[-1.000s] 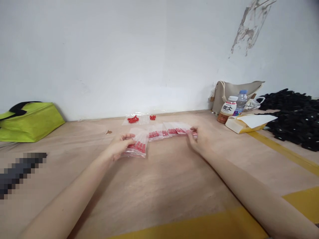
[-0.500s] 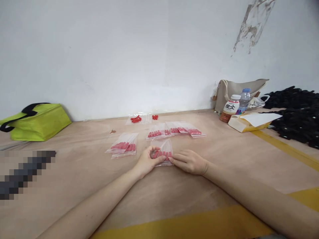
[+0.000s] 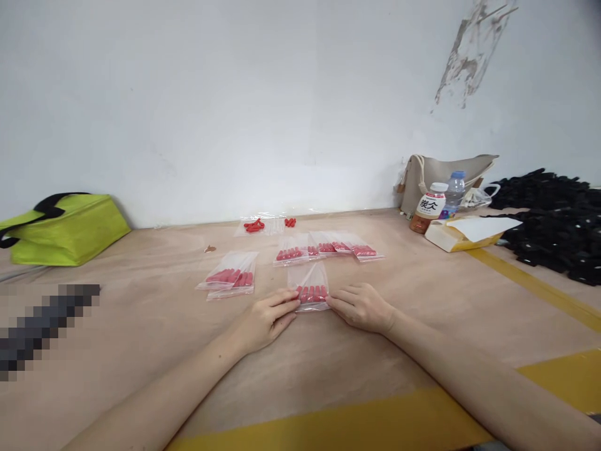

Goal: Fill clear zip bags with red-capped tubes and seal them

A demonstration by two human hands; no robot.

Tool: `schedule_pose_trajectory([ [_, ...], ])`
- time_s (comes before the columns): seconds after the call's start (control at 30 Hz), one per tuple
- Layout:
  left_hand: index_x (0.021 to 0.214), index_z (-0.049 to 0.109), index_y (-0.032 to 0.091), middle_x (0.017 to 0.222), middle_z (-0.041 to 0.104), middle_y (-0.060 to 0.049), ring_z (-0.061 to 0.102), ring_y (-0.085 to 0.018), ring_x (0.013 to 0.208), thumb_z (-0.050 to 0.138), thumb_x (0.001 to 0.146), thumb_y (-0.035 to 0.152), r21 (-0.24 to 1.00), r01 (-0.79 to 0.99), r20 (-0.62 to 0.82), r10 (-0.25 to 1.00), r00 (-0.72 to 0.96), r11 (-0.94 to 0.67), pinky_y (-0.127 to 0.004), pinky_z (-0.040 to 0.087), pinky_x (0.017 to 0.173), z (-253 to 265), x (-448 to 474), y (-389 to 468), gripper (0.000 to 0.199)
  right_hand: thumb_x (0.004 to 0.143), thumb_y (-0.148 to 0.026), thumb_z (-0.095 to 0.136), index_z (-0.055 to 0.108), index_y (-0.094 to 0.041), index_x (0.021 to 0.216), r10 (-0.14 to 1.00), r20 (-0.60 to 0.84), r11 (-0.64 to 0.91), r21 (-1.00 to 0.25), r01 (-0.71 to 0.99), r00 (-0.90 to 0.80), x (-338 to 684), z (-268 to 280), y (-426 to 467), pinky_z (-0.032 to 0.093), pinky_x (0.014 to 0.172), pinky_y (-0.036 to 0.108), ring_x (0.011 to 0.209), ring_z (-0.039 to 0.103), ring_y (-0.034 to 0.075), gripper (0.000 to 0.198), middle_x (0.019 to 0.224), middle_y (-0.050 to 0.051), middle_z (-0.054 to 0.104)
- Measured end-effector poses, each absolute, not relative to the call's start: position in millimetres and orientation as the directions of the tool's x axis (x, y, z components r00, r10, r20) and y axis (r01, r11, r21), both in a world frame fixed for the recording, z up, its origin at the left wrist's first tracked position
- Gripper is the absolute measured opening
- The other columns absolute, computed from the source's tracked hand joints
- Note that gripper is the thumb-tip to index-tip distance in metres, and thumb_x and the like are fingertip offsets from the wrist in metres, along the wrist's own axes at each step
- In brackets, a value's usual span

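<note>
A clear zip bag (image 3: pixel 307 275) lies flat on the table with a row of several red capsule-shaped pieces (image 3: pixel 313 293) along its lower part. My left hand (image 3: pixel 270 316) rests at the bag's left edge, its fingers stretched out and fingertips touching it. At the lower right corner, the straight fingers of my right hand (image 3: pixel 359 305) touch the plastic; that thumb is hidden. Just beyond, more filled bags (image 3: pixel 328 246) overlap in a row. Two further filled bags (image 3: pixel 230 275) overlap to the left.
Near the wall are loose red pieces (image 3: pixel 254 225) on clear plastic and a small red cluster (image 3: pixel 290 222). A lime-green bag (image 3: pixel 70 228) stands left. Right are a brown drink bottle (image 3: pixel 428 208), a water bottle (image 3: pixel 454 191), an opened carton (image 3: pixel 444 237), a beige bag (image 3: pixel 432 168) and black parts (image 3: pixel 554 219).
My left hand has let go of the bag's left side, its thumb leaving the red pieces, and now lies flatter at that edge. The pieces show in a straighter row. My right hand has barely moved.
</note>
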State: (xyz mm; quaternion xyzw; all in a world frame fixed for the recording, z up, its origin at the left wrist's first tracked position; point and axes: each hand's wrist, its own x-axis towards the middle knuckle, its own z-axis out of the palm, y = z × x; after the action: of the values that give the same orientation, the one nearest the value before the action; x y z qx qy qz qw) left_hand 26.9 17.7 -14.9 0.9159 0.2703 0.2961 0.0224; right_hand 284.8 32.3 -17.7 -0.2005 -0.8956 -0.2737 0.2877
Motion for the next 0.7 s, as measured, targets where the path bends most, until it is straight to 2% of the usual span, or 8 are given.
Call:
schedule_pose_trajectory([
  [0.07, 0.118, 0.054, 0.021, 0.122, 0.054, -0.008, 0.048, -0.021, 0.115, 0.048, 0.087, 0.026, 0.261, 0.488, 0.465, 0.552, 0.692, -0.833, -0.038, 0.041, 0.098, -10, 30, 20, 0.032, 0.086, -0.011, 0.041, 0.058, -0.017, 0.074, 0.204, 0.608, 0.777, 0.376, 0.504, -0.768, 285, -17, 33, 0.030, 0.049, 0.025, 0.055, 0.048, 0.009, 0.022, 0.061, -0.001, 0.058],
  [0.13, 0.115, 0.056, 0.021, 0.120, 0.056, -0.008, 0.052, -0.020, 0.111, 0.047, 0.087, 0.031, 0.372, 0.533, 0.418, 0.650, 0.635, -0.760, -0.037, 0.043, 0.094, -6, 35, 24, 0.031, 0.087, -0.011, 0.041, 0.058, -0.017, 0.075, 0.198, 0.586, 0.787, 0.383, 0.484, -0.786, 284, -16, 33, 0.028, 0.049, 0.025, 0.055, 0.047, 0.010, 0.022, 0.062, -0.001, 0.058],
  [0.2, 0.103, 0.060, 0.019, 0.102, 0.063, -0.006, 0.059, -0.018, 0.093, 0.045, 0.087, 0.033, 0.505, 0.595, 0.376, 0.780, 0.500, -0.625, -0.032, 0.048, 0.083, -2, 43, 34, 0.026, 0.087, -0.011, 0.040, 0.058, -0.016, 0.075, 0.194, 0.572, 0.791, 0.390, 0.472, -0.797, 283, -16, 33, 0.026, 0.050, 0.026, 0.055, 0.046, 0.010, 0.022, 0.063, -0.001, 0.058],
  [0.27, 0.089, 0.061, 0.016, 0.079, 0.065, -0.003, 0.060, -0.015, 0.070, 0.048, 0.084, 0.035, 0.605, 0.645, 0.310, 0.884, 0.350, -0.467, -0.027, 0.048, 0.066, -1, 54, 50, 0.024, 0.087, -0.011, 0.039, 0.057, -0.016, 0.074, 0.194, 0.566, 0.790, 0.393, 0.469, -0.801, 282, -15, 33, 0.026, 0.050, 0.026, 0.055, 0.046, 0.010, 0.023, 0.062, -0.001, 0.057],
  [0.37, 0.079, 0.059, 0.016, 0.075, 0.064, -0.002, 0.057, -0.015, 0.065, 0.058, 0.074, 0.038, 0.591, 0.707, 0.294, 0.920, 0.259, -0.388, -0.025, 0.044, 0.059, -1, 73, 76, 0.022, 0.088, -0.010, 0.038, 0.057, -0.016, 0.072, 0.194, 0.559, 0.791, 0.397, 0.466, -0.806, 282, -15, 32, 0.025, 0.051, 0.026, 0.055, 0.044, 0.009, 0.025, 0.062, -0.001, 0.057],
  [0.47, 0.076, 0.057, 0.017, 0.076, 0.063, -0.002, 0.058, -0.016, 0.069, 0.062, 0.069, 0.029, 0.535, 0.755, 0.329, 0.917, 0.225, -0.378, -0.025, 0.042, 0.060, -2, 86, 94, 0.015, 0.087, -0.009, 0.037, 0.056, -0.016, 0.070, 0.203, 0.551, 0.797, 0.388, 0.463, -0.810, 284, -16, 32, 0.024, 0.050, 0.026, 0.054, 0.044, 0.009, 0.026, 0.063, -0.001, 0.057],
  [0.57, 0.075, 0.056, 0.017, 0.076, 0.062, -0.002, 0.058, -0.016, 0.073, 0.058, 0.068, 0.015, 0.519, 0.761, 0.345, 0.910, 0.229, -0.388, -0.025, 0.043, 0.064, -3, 90, 97, 0.008, 0.086, -0.009, 0.037, 0.056, -0.017, 0.070, 0.216, 0.545, 0.803, 0.373, 0.465, -0.810, 286, -16, 32, 0.023, 0.050, 0.026, 0.055, 0.043, 0.009, 0.026, 0.063, -0.001, 0.056],
  [0.7, 0.079, 0.057, 0.017, 0.084, 0.062, -0.003, 0.057, -0.016, 0.079, 0.055, 0.074, 0.017, 0.518, 0.743, 0.403, 0.887, 0.224, -0.423, -0.027, 0.044, 0.071, 0, 81, 80, 0.006, 0.086, -0.010, 0.039, 0.056, -0.017, 0.073, 0.235, 0.551, 0.807, 0.348, 0.477, -0.800, 288, -16, 32, 0.023, 0.050, 0.026, 0.055, 0.043, 0.009, 0.023, 0.063, -0.001, 0.056],
])
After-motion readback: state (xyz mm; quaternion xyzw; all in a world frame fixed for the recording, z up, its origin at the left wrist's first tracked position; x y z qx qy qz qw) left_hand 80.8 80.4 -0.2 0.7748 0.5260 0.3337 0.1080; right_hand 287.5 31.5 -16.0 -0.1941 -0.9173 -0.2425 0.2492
